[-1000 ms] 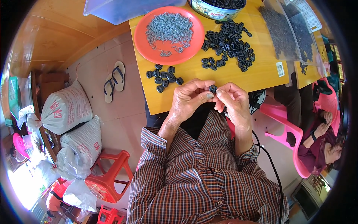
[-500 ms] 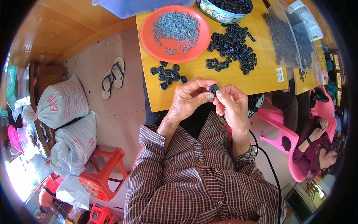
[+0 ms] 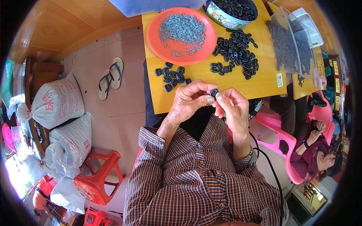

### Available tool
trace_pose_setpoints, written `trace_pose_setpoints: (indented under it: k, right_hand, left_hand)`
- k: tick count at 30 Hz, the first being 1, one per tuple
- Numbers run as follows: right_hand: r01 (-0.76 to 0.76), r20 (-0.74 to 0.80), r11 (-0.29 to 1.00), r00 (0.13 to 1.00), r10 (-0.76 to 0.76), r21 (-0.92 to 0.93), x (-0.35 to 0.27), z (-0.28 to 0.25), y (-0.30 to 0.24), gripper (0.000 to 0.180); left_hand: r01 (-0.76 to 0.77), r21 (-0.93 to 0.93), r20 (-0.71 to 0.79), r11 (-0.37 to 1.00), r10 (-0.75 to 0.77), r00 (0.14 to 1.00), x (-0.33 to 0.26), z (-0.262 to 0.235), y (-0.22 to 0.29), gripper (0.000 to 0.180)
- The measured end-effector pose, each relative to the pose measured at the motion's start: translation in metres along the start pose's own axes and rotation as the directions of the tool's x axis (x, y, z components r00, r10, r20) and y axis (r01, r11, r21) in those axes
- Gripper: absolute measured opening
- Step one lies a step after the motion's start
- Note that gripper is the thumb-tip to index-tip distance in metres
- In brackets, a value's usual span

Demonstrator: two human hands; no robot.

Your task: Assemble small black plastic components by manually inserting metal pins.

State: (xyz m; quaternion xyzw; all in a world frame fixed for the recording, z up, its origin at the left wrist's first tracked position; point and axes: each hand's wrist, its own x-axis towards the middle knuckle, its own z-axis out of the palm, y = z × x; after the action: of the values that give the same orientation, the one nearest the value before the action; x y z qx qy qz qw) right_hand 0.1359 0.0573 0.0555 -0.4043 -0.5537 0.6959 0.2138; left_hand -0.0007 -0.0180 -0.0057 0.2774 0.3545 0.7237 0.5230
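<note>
Just past the table's near edge, a small black cord lock with holes in its face is pinched between my fingertips. My left hand grips it with thumb and index finger. From the other side, the thumb and fingers of my right hand press against it; anything smaller between them is hidden. Beyond my left hand lies a small cluster of chunky black cord locks. An orange plate holds many small grey metal springs. Right of it spreads a heap of flat black oval pieces with holes.
A round tin full of black pieces stands at the table's far side, near a blue-tinted plastic bin. Clear tubs of black parts are at right. Another person sits by a pink chair. Sacks and a red stool stand left.
The view has shifted slightly, so the table and its contents sit a little further right and lower. Both hands keep their pinch on the cord lock, which has turned slightly.
</note>
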Motion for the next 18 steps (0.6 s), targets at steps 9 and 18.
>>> trace_pose_setpoints:
  k: [9,18]
  right_hand:
    - [-0.054,-0.053,0.998,0.997,0.054,-0.015,0.0018,0.0045,-0.0015,0.019]
    - [-0.064,-0.046,0.998,0.997,0.063,-0.006,0.0033,0.0044,-0.0013,0.018]
  left_hand:
    - [0.011,0.020,-0.019,1.000,-0.011,1.000,-0.0017,0.0004,0.0004,0.029]
    - [0.063,0.008,0.008,0.998,-0.063,0.998,-0.0004,-0.0039,0.0007,0.029]
